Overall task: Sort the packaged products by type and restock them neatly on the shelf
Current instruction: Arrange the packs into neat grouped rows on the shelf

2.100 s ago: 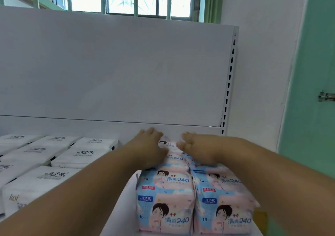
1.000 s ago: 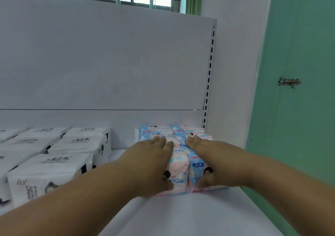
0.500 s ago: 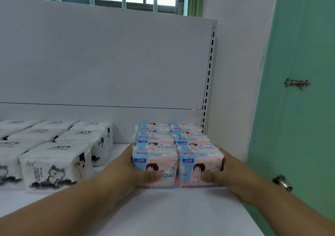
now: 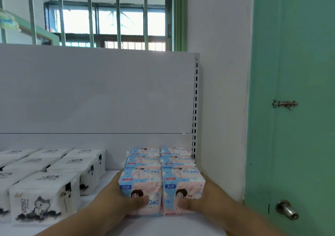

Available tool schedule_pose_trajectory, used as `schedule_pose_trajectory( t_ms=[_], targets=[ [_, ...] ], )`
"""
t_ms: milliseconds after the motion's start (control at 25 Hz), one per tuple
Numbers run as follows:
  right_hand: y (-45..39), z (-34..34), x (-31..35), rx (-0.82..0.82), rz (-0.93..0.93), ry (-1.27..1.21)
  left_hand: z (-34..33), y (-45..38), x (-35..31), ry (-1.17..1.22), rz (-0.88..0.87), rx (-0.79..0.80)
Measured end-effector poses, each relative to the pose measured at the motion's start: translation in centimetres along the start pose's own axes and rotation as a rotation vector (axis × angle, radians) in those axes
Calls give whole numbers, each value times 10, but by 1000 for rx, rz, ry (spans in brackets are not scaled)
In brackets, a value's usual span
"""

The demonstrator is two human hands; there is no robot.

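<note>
— While both hands were on the shelf (image 4: 163,225), where did the pink packs (image 4: 161,181) sit?

— Right between them. The block stood two packs wide in rows running back to the rear panel (image 4: 90,94), at the shelf's right end. The left hand (image 4: 116,199) cupped the block's left side and the right hand (image 4: 208,199) its right side, each thumb curled over the front face of the nearest pack. So both hands were closed around the block, clasping it from either side. The other fingers were hidden behind the packs.

— What stood nearby?

— White packs (image 4: 45,197) in rows to the left, a bare strip of shelf between them and the pink block. A slotted upright (image 4: 195,108) rose just behind the block's right rear corner. Beyond that came a white wall, then a green door (image 4: 293,72) with a bolt (image 4: 284,104) and a metal knob (image 4: 286,209). A barred window (image 4: 108,21) showed above the panel.

— Any writing?

— "240" and a small "10" on the pink packs, beside a cartoon face. "kol" in gold on the nearest white pack, over an ink cat. The rest was too small to read.
</note>
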State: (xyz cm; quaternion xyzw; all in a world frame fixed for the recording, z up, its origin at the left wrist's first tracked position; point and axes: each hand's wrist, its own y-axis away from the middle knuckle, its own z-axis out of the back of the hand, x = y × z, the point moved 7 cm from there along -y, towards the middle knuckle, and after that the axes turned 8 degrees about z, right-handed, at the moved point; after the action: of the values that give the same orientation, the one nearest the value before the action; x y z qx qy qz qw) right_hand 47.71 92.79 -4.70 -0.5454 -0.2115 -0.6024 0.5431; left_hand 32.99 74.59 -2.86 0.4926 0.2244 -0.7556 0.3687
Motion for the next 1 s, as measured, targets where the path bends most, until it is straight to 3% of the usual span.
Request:
schedule_pose_trajectory(
  t_ms=[240, 400, 480, 720, 1000],
  targets=[
    [5, 1, 12, -10, -29, 133, 2, 8, -13, -159, -48, -82],
    [20, 6, 39, -101, -117, -90, 18, 24, -10, -12, -9, -113],
    [30, 2, 57, -186, -133, -133, 25, 43, -21, -12, -94, -140],
    [43, -28, 113, -418, -5, 68, 40, 88, -40, -135, -460, -112],
    [30, -144, 133, -467, 10, 286, 132, 97, 7, -191, -534, -92]
  ],
)
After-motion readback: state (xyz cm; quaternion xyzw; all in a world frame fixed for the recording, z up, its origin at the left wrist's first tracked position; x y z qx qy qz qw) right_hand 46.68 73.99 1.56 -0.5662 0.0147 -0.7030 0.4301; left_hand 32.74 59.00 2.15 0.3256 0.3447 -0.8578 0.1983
